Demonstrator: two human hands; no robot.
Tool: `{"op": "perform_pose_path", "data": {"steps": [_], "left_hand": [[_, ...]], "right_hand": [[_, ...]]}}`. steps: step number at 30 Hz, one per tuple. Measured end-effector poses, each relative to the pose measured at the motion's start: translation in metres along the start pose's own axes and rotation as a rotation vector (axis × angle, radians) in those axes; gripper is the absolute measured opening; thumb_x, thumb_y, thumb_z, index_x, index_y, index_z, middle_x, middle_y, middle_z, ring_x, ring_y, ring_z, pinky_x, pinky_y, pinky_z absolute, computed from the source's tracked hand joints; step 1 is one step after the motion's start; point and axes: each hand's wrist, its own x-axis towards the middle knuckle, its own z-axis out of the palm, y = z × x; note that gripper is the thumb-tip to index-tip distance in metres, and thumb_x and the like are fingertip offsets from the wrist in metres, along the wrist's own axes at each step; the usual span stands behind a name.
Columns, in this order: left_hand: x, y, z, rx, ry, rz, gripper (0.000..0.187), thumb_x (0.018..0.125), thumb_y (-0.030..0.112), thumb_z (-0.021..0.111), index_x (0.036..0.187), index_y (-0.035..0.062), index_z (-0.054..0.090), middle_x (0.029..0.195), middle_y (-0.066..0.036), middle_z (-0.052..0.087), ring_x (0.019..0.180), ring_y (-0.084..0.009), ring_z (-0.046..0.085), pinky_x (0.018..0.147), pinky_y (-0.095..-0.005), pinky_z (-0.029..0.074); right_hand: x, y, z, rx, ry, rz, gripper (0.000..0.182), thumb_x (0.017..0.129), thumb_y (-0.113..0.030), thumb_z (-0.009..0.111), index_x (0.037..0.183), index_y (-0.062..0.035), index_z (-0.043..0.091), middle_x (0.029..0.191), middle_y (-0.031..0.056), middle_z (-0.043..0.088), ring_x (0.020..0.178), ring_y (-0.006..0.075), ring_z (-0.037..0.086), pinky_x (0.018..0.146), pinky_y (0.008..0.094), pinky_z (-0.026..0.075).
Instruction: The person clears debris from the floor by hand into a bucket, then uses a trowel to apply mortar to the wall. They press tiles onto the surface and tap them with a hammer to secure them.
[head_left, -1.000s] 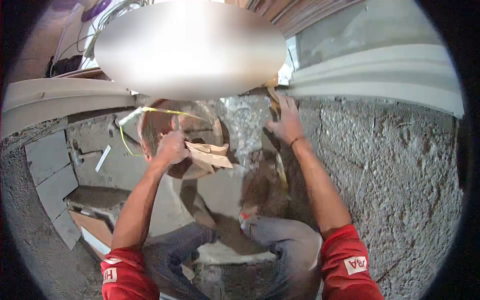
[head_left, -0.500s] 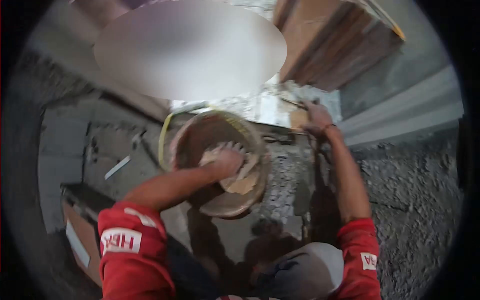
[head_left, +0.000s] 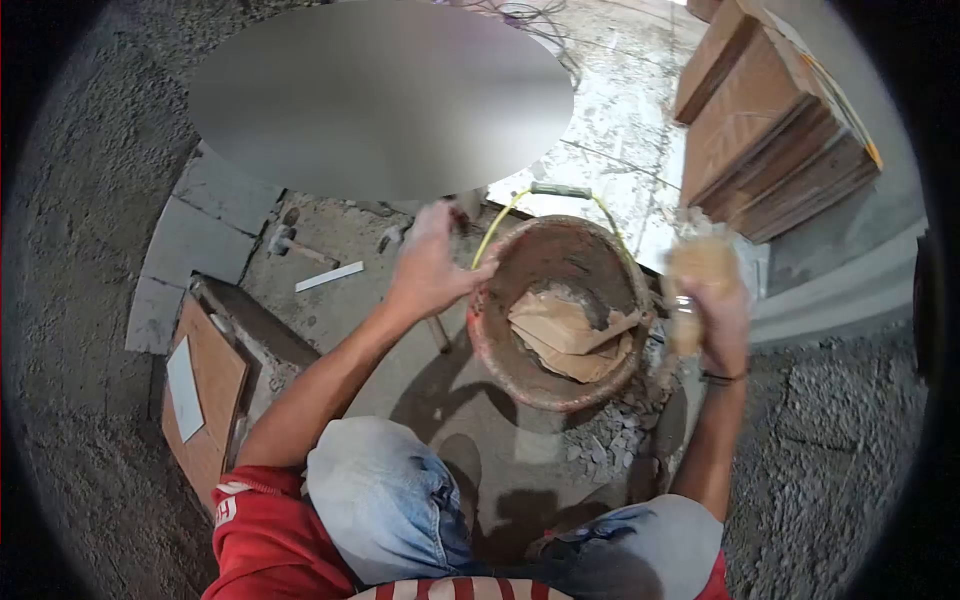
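A mortar-stained bucket (head_left: 482, 345) stands on the floor in front of me, its yellow wire handle (head_left: 487, 238) raised at the far side. Torn brown paper pieces (head_left: 570, 325) lie inside it. My left hand (head_left: 432, 265) is beside the bucket with fingers stretched out and apart, the thumb right at the rim. To the right of the bucket, my right hand (head_left: 722, 315) is closed around a tan, blocky object (head_left: 703, 262); motion blur hides its exact kind.
Brown tiles or boards (head_left: 770, 120) are stacked against the wall at upper right. A hammer (head_left: 300, 248) and a white strip (head_left: 330, 277) lie on the floor at left. Rubble (head_left: 610, 445) sits near the bucket. A brown tile (head_left: 205, 385) leans at lower left.
My left hand has come out of the bucket to its left rim. My right hand has left the pale ledge with the tan object in it. The view has shifted left.
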Motion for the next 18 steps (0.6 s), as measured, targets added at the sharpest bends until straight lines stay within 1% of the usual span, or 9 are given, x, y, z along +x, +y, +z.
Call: {"op": "perform_pose_path", "data": {"steps": [2,3,4,5,8,11,13,16,18], "left_hand": [[-0.013,-0.028,0.043,-0.019,-0.009,-0.144,0.043,0.080,0.027,0.083,0.108,0.0005,0.064,0.095,-0.013,0.067,0.083,-0.0245,0.066,0.074,-0.0399,0.054],[-0.017,-0.041,0.062,-0.220,-0.216,-0.403,0.048,0.080,0.034,0.083,0.110,0.0001,0.066,0.096,-0.014,0.069,0.085,-0.0237,0.067,0.076,-0.0394,0.055],[-0.016,-0.047,0.068,-0.417,-0.422,-0.660,0.054,0.081,0.041,0.083,0.113,-0.0002,0.068,0.097,-0.015,0.071,0.087,-0.0228,0.068,0.078,-0.0389,0.055],[-0.013,-0.044,0.063,-0.414,-0.411,-0.650,0.054,0.081,0.041,0.083,0.113,-0.0002,0.068,0.097,-0.015,0.071,0.087,-0.0228,0.068,0.078,-0.0389,0.055],[-0.017,-0.049,0.073,-0.549,-0.435,-0.599,0.044,0.089,0.043,0.077,0.100,0.0004,0.074,0.077,-0.005,0.069,0.066,-0.0144,0.063,0.063,-0.0328,0.053],[-0.023,-0.053,0.062,-0.680,-0.469,-0.735,0.045,0.092,0.048,0.075,0.098,0.0033,0.077,0.079,-0.002,0.070,0.063,-0.0124,0.061,0.057,-0.0293,0.050],[-0.032,-0.086,0.058,-0.673,-0.459,-0.772,0.045,0.091,0.049,0.076,0.096,0.0041,0.076,0.079,-0.001,0.069,0.061,-0.0102,0.059,0.054,-0.0284,0.048],[-0.044,-0.110,0.021,-0.517,-0.374,-0.835,0.046,0.092,0.050,0.075,0.088,0.0038,0.073,0.075,-0.001,0.065,0.059,-0.0079,0.056,0.050,-0.0254,0.042],[-0.058,-0.118,0.007,-0.593,-0.295,-0.916,0.041,0.093,0.048,0.073,0.095,0.0072,0.068,0.079,-0.003,0.066,0.061,-0.0122,0.061,0.053,-0.0274,0.049]], "right_hand": [[-0.003,0.001,0.044,-0.219,-0.086,0.035,0.055,0.085,-0.023,0.081,0.131,-0.0017,0.059,0.114,0.0128,0.071,0.100,0.0199,0.070,0.086,0.0337,0.059],[-0.006,-0.007,0.070,-0.548,-0.128,0.176,0.065,0.079,-0.025,0.084,0.135,-0.0042,0.057,0.116,0.0149,0.070,0.104,0.0221,0.069,0.090,0.0371,0.057],[-0.005,0.018,0.080,-0.575,-0.281,-0.148,0.074,0.080,-0.035,0.086,0.140,-0.0046,0.057,0.119,0.0227,0.067,0.117,0.0334,0.064,0.102,0.0429,0.052],[-0.020,0.027,0.090,-0.857,-0.231,-0.281,0.072,0.081,-0.035,0.085,0.141,-0.0075,0.057,0.120,0.0225,0.066,0.120,0.0359,0.060,0.105,0.0471,0.049],[-0.052,0.024,0.075,-0.895,-0.073,-0.399,0.066,0.086,-0.033,0.082,0.143,-0.0111,0.056,0.123,0.0249,0.062,0.118,0.0392,0.060,0.101,0.0483,0.050],[-0.109,0.047,0.009,-0.619,0.182,0.085,0.063,0.088,-0.031,0.079,0.142,-0.0098,0.055,0.125,0.0255,0.060,0.115,0.0420,0.059,0.098,0.0493,0.050],[-0.169,0.092,-0.044,-0.932,0.296,0.345,0.060,0.088,-0.031,0.078,0.138,-0.0047,0.056,0.122,0.0259,0.060,0.113,0.0449,0.060,0.096,0.0508,0.050],[-0.278,0.146,-0.083,-1.309,0.476,0.401,0.058,0.088,-0.036,0.076,0.131,-0.0014,0.059,0.117,0.0248,0.063,0.111,0.0454,0.060,0.094,0.0527,0.050],[-0.319,0.171,-0.089,-1.308,0.418,0.616,0.058,0.088,-0.040,0.076,0.129,-0.0013,0.059,0.117,0.0255,0.062,0.113,0.0460,0.060,0.094,0.0533,0.049]]}}
